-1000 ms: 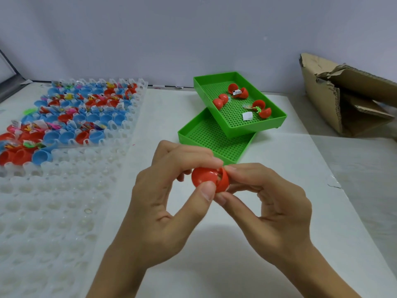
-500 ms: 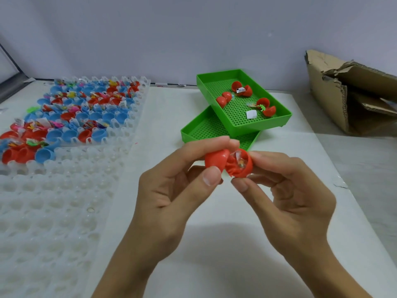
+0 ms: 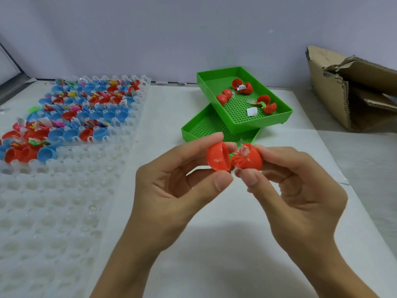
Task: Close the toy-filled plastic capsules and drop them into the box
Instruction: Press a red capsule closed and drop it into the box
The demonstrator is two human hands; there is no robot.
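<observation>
Hands meet at the middle of the head view, above the white surface [image 3: 214,244] and just near of the stacked green trays [image 3: 285,114]. The left hand [image 3: 171,190] pinches the empty red cap half [image 3: 218,157] between thumb and forefinger, its fingers closed on the rim and dome; the right hand [image 3: 300,190] grips the filled red half [image 3: 248,159] the same way, with a clear-wrapped toy [image 3: 243,150] poking out of its mouth. The two halves touch at their near edges, apparently hinged there, and gape apart at the far side, so the capsule is open. Its long axis runs left to right between the two hands, with the cap's hollow facing right and the filled half's mouth facing left and slightly up. To close it well, I judge the wrapper should first be tucked fully inside, since any film caught in the seam would stop the rims from snapping; then the rims should be squared to each other and pressed straight along that left-right axis, with the thumbs kept off the joint line. The cardboard box [image 3: 335,97] waits at the far right, well apart from the hands. Three more open red capsules [image 3: 267,104] lie in the upper tray, and a clear cell tray [image 3: 64,201] at the left holds many red and blue halves at its far end.
</observation>
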